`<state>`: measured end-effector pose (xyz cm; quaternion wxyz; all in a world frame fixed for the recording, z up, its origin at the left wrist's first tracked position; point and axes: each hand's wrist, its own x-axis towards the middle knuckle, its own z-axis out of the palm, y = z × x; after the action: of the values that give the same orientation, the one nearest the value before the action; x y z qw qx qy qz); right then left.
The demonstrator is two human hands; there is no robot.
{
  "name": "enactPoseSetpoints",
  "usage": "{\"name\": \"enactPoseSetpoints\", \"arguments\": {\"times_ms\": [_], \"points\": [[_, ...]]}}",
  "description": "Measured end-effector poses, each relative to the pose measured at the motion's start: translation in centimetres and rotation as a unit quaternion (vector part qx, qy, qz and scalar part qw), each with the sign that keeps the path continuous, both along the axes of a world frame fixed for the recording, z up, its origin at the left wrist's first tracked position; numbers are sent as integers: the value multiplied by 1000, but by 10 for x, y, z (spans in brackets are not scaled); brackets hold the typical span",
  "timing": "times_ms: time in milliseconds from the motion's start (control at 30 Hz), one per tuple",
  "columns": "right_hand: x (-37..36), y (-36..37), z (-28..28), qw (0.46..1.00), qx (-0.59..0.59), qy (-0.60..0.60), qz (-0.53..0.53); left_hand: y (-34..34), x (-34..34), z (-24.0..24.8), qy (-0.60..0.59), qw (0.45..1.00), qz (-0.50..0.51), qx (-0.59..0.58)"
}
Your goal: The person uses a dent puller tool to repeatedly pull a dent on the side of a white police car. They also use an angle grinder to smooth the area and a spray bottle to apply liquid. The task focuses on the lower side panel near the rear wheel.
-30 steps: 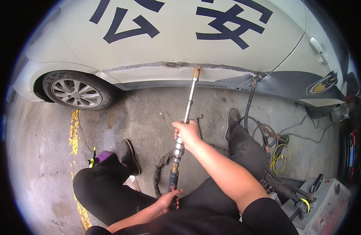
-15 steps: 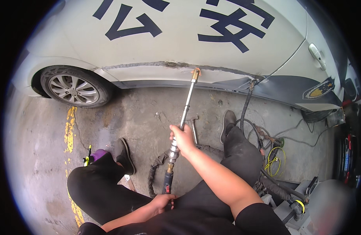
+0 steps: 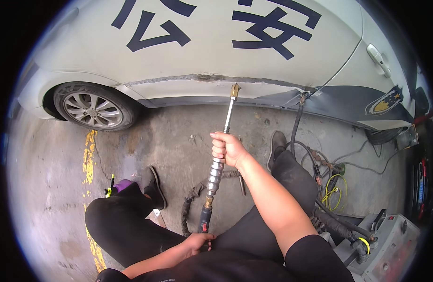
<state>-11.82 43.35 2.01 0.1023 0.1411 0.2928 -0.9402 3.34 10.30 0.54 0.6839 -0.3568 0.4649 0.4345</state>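
A long slide-hammer dent puller [image 3: 215, 175] runs from my lap to the side of a white car [image 3: 179, 61]. Its brass tip [image 3: 235, 89] meets the door just below a rough, scraped grey strip [image 3: 179, 77]. My right hand [image 3: 230, 149] is closed round the puller's metal shaft, just above its ringed steel part. Down by my lap, my left hand [image 3: 197, 242] is closed at the black rear handle, which has a red switch [image 3: 204, 226]; some of its fingers are hidden. Another black cable clamp [image 3: 303, 97] is attached at the door's lower right edge.
On the floor lies a hammer [image 3: 242, 185], partly hidden by my right arm. A sleeved hose [image 3: 186, 211] curls beside the puller. Cables [image 3: 329, 174] tangle at the right, near a grey machine [image 3: 385, 244]. A purple object [image 3: 124, 184] sits by my left knee.
My right hand has slid up the shaft toward the car. The orange glow at the puller's tip is gone. My left hand stays at the rear handle; the view has shifted slightly.
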Motion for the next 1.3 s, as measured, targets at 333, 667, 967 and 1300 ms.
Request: {"name": "enactPoseSetpoints", "arguments": {"times_ms": [333, 667, 967, 1300], "points": [[2, 9, 9, 996, 58, -35, -64, 15, -6, 2, 40, 999, 11, 8], [6, 0, 1, 976, 149, -64, -145, 16, -5, 5, 38, 999, 13, 5], [25, -45, 20, 929, 256, -171, -207, 23, -7, 10, 37, 999, 2, 8], [40, -72, 16, 936, 188, -217, -203, 4, -11, -1, 27, 999, -15, 28]]}}
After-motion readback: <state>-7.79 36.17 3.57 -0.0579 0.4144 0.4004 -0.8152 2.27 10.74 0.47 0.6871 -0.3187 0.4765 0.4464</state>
